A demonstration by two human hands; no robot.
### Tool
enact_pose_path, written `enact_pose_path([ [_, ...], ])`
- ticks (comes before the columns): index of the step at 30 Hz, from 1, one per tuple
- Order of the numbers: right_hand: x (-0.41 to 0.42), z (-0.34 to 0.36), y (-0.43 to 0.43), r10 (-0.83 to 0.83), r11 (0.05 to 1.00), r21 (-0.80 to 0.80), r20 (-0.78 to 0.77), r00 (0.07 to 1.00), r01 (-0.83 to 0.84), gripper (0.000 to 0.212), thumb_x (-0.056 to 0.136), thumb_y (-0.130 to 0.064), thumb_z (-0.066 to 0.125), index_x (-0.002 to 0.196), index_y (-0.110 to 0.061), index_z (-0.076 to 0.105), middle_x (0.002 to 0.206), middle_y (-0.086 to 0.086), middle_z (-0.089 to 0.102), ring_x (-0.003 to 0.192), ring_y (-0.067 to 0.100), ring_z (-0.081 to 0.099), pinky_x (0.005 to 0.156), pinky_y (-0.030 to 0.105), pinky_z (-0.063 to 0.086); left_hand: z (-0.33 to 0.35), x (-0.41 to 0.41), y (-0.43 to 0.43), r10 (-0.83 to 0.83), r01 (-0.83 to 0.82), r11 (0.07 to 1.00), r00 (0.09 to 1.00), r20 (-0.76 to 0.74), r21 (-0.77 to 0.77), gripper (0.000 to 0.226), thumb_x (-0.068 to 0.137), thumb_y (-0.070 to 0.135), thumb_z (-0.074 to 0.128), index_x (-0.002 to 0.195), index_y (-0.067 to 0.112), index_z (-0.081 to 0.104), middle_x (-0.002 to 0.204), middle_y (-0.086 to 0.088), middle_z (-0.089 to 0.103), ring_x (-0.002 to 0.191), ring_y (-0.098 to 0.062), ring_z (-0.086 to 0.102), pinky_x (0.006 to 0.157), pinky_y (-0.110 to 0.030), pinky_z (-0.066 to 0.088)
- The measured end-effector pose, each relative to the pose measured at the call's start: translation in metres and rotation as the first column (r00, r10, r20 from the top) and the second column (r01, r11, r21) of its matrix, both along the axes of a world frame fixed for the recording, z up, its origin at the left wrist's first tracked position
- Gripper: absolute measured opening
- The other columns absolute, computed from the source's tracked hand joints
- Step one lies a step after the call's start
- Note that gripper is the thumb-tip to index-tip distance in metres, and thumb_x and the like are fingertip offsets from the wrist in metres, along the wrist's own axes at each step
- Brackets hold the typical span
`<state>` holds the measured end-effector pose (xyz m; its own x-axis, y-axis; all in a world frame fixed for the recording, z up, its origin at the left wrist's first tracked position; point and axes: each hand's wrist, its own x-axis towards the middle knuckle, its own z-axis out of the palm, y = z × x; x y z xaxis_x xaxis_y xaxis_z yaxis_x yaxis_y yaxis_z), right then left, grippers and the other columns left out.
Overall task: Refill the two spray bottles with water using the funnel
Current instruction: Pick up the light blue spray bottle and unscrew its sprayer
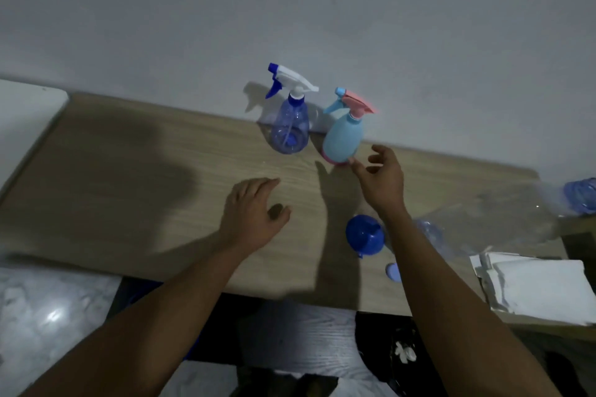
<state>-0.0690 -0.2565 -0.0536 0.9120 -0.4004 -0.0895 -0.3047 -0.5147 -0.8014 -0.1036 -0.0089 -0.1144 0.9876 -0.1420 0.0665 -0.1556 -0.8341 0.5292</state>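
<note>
Two spray bottles stand upright at the back of the wooden table (pixel 129 177), against the wall. The left one is a clear blue bottle (pixel 290 126) with a white and blue trigger head. The right one is a pale blue bottle (pixel 343 135) with a pink and blue trigger head. My right hand (pixel 382 180) hovers just right of the pale blue bottle, fingers spread, one fingertip close to its base. My left hand (pixel 254 216) is held low over the table's middle, open and holding nothing. A blue funnel (pixel 366 238) lies on the table beside my right forearm.
A clear plastic water bottle (pixel 503 219) lies on its side at the right, partly behind my right arm. A small blue cap (pixel 392 271) sits near the front edge. Folded white paper (pixel 535 284) lies at the right corner. A white surface (pixel 22 113) adjoins the table's left end.
</note>
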Motion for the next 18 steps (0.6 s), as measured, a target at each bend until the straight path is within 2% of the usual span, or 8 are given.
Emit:
enact_pose_path([
  [3,0.025,-0.001,-0.011,0.094,0.994,0.06,-0.012,0.995,-0.093,0.079,0.084,-0.037,0.077,0.149,-0.015,0.037,0.145,0.01,0.048,0.121,0.023,0.055,0.097,0.037,0.051,0.031,0.032,-0.051,-0.052,0.023,0.966,0.993,-0.108,-0.256,0.051,0.085,0.025,0.073,0.131,0.01,0.059,0.126,-0.009,0.063,0.104,-0.026,0.064,0.084,0.001,0.034],
  [5,0.044,0.002,-0.017,0.165,0.981,0.108,-0.008,0.986,-0.163,0.082,0.083,-0.035,0.079,0.151,-0.016,0.036,0.152,0.009,0.043,0.13,0.023,0.049,0.105,0.039,0.048,0.044,0.058,-0.078,-0.075,0.027,0.953,0.986,-0.152,-0.3,0.053,0.091,0.017,0.067,0.139,0.006,0.049,0.133,-0.013,0.059,0.108,-0.029,0.063,0.082,-0.002,0.03],
  [7,0.062,0.003,-0.022,0.251,0.961,0.113,0.02,0.968,-0.251,0.075,0.084,-0.033,0.078,0.148,-0.017,0.042,0.15,0.004,0.048,0.132,0.019,0.049,0.108,0.039,0.046,0.044,0.083,-0.097,-0.12,0.066,0.953,0.978,-0.172,-0.295,0.058,0.094,0.014,0.06,0.147,0.009,0.036,0.142,-0.011,0.052,0.122,-0.027,0.055,0.093,-0.01,0.03],
  [9,0.074,0.005,-0.024,0.318,0.942,0.105,0.034,0.948,-0.319,0.062,0.088,-0.028,0.074,0.143,-0.016,0.049,0.144,0.0,0.054,0.126,0.015,0.052,0.104,0.035,0.047,0.037,0.103,-0.107,-0.171,0.097,0.941,0.963,-0.208,-0.324,0.065,0.094,0.009,0.057,0.151,0.011,0.028,0.148,-0.012,0.045,0.134,-0.028,0.046,0.113,-0.032,0.035],
  [10,0.078,0.007,-0.024,0.333,0.937,0.103,0.029,0.942,-0.335,0.056,0.09,-0.026,0.072,0.141,-0.015,0.051,0.141,0.0,0.057,0.123,0.015,0.054,0.102,0.033,0.048,0.033,0.11,-0.109,-0.191,0.111,0.939,0.956,-0.225,-0.326,0.067,0.092,0.009,0.056,0.152,0.014,0.027,0.149,-0.012,0.044,0.135,-0.029,0.045,0.114,-0.042,0.038],
  [12,0.083,0.007,-0.023,0.332,0.939,0.087,0.022,0.943,-0.333,0.048,0.094,-0.026,0.067,0.138,-0.014,0.055,0.136,0.001,0.06,0.119,0.019,0.058,0.097,0.035,0.051,0.025,0.119,-0.109,-0.225,0.133,0.928,0.945,-0.239,-0.348,0.068,0.088,0.008,0.055,0.151,0.018,0.03,0.144,-0.013,0.049,0.131,-0.032,0.049,0.109,-0.049,0.043],
  [15,0.077,0.01,-0.022,0.316,0.949,0.024,0.009,0.949,-0.316,0.043,0.095,-0.032,0.063,0.134,-0.014,0.058,0.132,0.003,0.062,0.114,0.025,0.062,0.095,0.049,0.054,0.028,0.111,-0.105,-0.245,0.152,0.922,0.941,-0.233,-0.355,0.068,0.09,0.004,0.057,0.151,0.017,0.031,0.144,-0.011,0.049,0.131,-0.028,0.049,0.11,-0.041,0.043],
  [18,0.057,0.024,-0.017,0.326,0.945,-0.021,-0.011,0.945,-0.327,0.043,0.096,-0.038,0.061,0.131,-0.015,0.059,0.129,0.004,0.063,0.106,0.025,0.064,0.09,0.051,0.055,0.031,0.093,-0.095,-0.257,0.155,0.9,0.944,-0.208,-0.408,0.069,0.088,0.003,0.063,0.151,0.011,0.034,0.145,-0.009,0.049,0.132,-0.02,0.048,0.099,-0.008,0.038],
])
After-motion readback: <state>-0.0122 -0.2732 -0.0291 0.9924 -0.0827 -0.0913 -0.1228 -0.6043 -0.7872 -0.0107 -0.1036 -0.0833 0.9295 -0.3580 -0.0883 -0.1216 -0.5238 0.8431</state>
